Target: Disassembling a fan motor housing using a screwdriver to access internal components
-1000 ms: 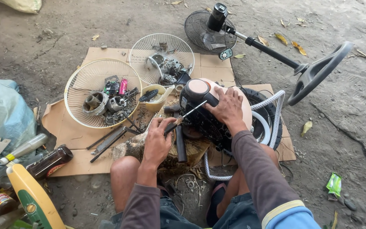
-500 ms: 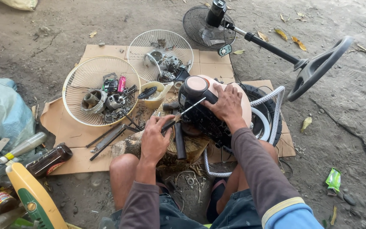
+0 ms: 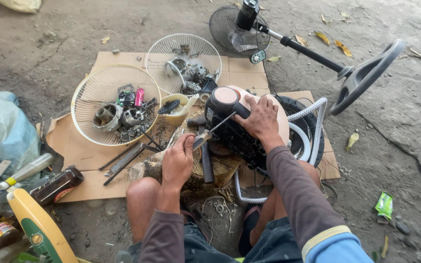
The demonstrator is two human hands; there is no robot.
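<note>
- Fan motor (image 3: pixel 230 129) lies on cardboard (image 3: pixel 88 160); right hand (image 3: pixel 261 119) presses flat on it.
- Left hand (image 3: pixel 179 160) grips a screwdriver (image 3: pixel 215 130), tip against the motor.

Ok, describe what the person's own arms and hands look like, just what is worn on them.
Both hands are bare: no gloves, rings or watch show on the left hand or the right hand. Each arm wears a long, close-fitting grey-brown sleeve reaching the wrist. Near the right shoulder the right sleeve ends under a pale yellowish band, with bright blue fabric beyond it.
</note>
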